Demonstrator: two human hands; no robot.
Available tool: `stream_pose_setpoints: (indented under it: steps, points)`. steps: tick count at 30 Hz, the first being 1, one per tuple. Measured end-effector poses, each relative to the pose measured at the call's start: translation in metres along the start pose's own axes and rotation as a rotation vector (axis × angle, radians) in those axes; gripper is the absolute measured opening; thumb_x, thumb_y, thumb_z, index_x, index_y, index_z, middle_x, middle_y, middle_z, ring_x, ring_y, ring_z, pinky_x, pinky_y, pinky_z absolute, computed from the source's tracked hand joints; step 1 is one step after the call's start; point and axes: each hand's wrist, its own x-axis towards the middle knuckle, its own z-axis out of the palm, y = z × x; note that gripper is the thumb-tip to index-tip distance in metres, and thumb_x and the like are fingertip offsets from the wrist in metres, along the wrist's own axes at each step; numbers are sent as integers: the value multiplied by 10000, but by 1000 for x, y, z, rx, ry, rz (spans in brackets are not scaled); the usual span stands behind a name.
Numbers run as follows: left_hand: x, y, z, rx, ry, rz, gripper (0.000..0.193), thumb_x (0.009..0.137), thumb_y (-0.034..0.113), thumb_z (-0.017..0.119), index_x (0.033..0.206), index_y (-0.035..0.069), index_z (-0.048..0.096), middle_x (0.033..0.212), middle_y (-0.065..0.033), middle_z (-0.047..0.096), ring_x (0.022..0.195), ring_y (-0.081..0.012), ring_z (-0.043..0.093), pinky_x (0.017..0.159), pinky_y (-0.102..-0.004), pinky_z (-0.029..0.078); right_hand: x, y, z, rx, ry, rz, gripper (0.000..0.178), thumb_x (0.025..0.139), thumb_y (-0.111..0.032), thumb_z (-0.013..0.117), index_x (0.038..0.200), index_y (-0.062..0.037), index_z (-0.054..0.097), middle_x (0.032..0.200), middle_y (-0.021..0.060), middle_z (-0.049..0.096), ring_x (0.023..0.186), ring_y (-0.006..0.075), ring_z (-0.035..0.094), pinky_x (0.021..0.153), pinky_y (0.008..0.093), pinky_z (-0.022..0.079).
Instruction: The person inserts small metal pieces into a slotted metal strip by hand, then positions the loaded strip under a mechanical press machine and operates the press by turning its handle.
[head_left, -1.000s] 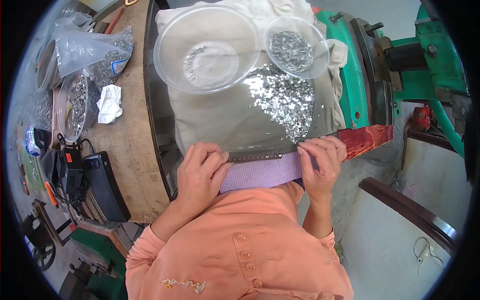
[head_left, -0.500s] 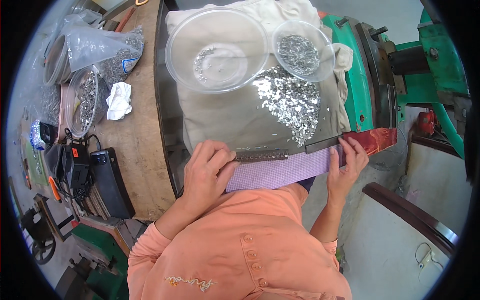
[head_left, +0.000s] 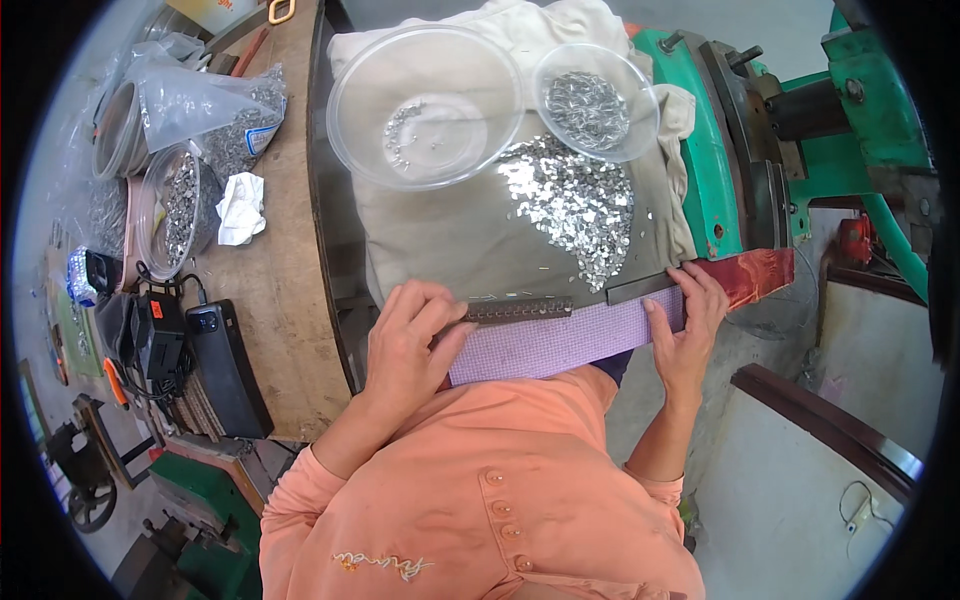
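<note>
My left hand [head_left: 408,335] is closed, pinching the left end of a dark metal strip [head_left: 520,309] with a row of slots or holes. A few thin silvery pins [head_left: 515,295] lie along its far edge. To the right, my right hand [head_left: 692,325] has its fingertips on the right end of a flat dark bar [head_left: 640,288], thumb bent at the near side. Both pieces rest by a lilac woven cloth [head_left: 560,345] at the near edge of a grey-beige cloth [head_left: 440,250]. Beyond them spreads a pile of small shiny metal pieces [head_left: 580,205].
A large clear bowl [head_left: 345,140] with a few bits and a smaller bowl [head_left: 650,115] of metal pins stand at the back. Green machinery [head_left: 700,160] borders the right. A wooden bench [head_left: 290,310] at left carries a phone-like black device [head_left: 225,360], bags and tubs.
My right thumb has slid slightly left along the near side of the flat bar. The left hand keeps its pinch on the slotted strip. The whole view has shifted a little.
</note>
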Motion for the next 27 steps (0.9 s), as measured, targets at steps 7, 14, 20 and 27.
stream_pose_setpoints:
  steps: [7, 14, 20, 27]
  points:
    - [3, -2, 0, -62, -4, -68, 232, 758, 41, 799, 959, 19, 686, 989, -82, 602, 873, -238, 607, 672, -333, 495, 13, 1, -18, 130, -114, 16, 396, 731, -114, 835, 1103, -63, 709, 1135, 118, 613, 1056, 306, 554, 895, 406, 457]
    - [3, -1, 2, -39, 21, -66, 224, 763, 54, 794, 959, 14, 691, 979, -86, 595, 885, -269, 612, 676, -354, 508, 13, -4, -27, 155, -210, -41, 284, 723, -49, 818, 986, -26, 715, 933, 85, 618, 881, 281, 570, 761, 390, 464]
    - [2, 4, -9, -119, -44, -170, 233, 801, 58, 778, 1016, 32, 693, 1052, -72, 603, 844, -166, 598, 661, -270, 484, 7, -5, -29, 191, -228, -72, 273, 744, -28, 803, 990, -17, 685, 927, 102, 621, 843, 289, 594, 722, 386, 484]
    - [4, 12, -25, -211, -52, -287, 158, 849, 78, 746, 962, 2, 665, 1051, -83, 604, 800, -146, 576, 679, -263, 476, 17, -37, -24, 300, -222, -168, 271, 748, -30, 802, 995, -30, 690, 951, 105, 624, 848, 287, 607, 706, 375, 497]
